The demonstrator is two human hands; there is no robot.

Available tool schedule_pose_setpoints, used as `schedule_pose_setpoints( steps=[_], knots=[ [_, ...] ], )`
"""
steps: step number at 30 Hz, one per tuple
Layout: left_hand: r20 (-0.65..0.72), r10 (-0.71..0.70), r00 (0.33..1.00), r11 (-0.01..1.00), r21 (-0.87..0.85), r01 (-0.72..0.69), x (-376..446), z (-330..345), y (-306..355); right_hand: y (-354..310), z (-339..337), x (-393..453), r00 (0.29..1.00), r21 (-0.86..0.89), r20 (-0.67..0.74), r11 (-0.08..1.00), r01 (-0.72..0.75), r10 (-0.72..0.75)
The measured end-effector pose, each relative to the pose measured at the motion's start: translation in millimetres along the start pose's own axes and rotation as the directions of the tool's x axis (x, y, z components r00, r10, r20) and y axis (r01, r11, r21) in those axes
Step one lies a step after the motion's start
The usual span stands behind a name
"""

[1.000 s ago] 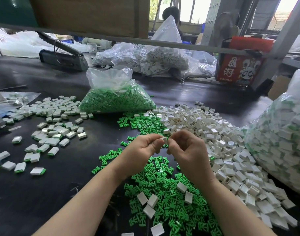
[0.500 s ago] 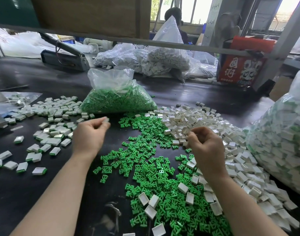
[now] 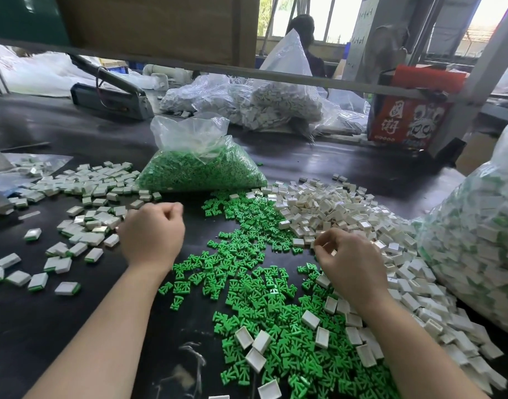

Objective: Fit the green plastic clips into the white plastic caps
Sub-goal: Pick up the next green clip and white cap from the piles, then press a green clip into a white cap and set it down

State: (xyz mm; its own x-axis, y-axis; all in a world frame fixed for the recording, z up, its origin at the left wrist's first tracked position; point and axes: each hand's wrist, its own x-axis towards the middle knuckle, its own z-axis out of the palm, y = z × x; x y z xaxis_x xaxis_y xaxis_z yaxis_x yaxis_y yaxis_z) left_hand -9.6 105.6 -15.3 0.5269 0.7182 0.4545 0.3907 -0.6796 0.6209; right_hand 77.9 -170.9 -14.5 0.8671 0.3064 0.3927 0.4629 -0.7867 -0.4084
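Green clips (image 3: 247,286) sprawl beside boxy white caps (image 3: 342,208); left hand (image 3: 152,234) fisted, right hand (image 3: 350,263) pinching a cap.

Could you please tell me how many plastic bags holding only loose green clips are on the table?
1: the bag of green clips stands at the far end of the loose green clip pile; more may be hidden.

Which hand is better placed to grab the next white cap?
Right. The right hand is at the edge of the cap pile, fingers curled there; the left hand hangs beside the finished pieces.
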Motion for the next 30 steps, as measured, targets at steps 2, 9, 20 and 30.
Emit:
schedule_pose_setpoints(
  steps=[2,9,20,30],
  knots=[
    [0.029,0.068,0.997,0.995,-0.075,-0.066,-10.0,2.6,14.9,-0.6,-0.8,0.1,0.999,-0.094,0.034,0.995,0.036,-0.033],
    [0.206,0.312,0.928,0.947,-0.149,-0.285,-44.3,22.7,46.1,-3.2,-3.7,3.7,0.941,-0.175,0.339,0.981,0.085,-0.021],
    [0.458,0.588,0.667,0.800,-0.448,-0.398,-67.9,33.4,62.4,-14.1,-2.3,2.1,0.960,0.368,0.280,0.924,-0.107,0.000],
    [0.515,0.532,0.672,0.846,-0.354,-0.398,-68.4,39.1,58.1,0.2,2.3,6.7,0.982,-0.082,0.105,0.985,-0.148,0.157]
  ],
)
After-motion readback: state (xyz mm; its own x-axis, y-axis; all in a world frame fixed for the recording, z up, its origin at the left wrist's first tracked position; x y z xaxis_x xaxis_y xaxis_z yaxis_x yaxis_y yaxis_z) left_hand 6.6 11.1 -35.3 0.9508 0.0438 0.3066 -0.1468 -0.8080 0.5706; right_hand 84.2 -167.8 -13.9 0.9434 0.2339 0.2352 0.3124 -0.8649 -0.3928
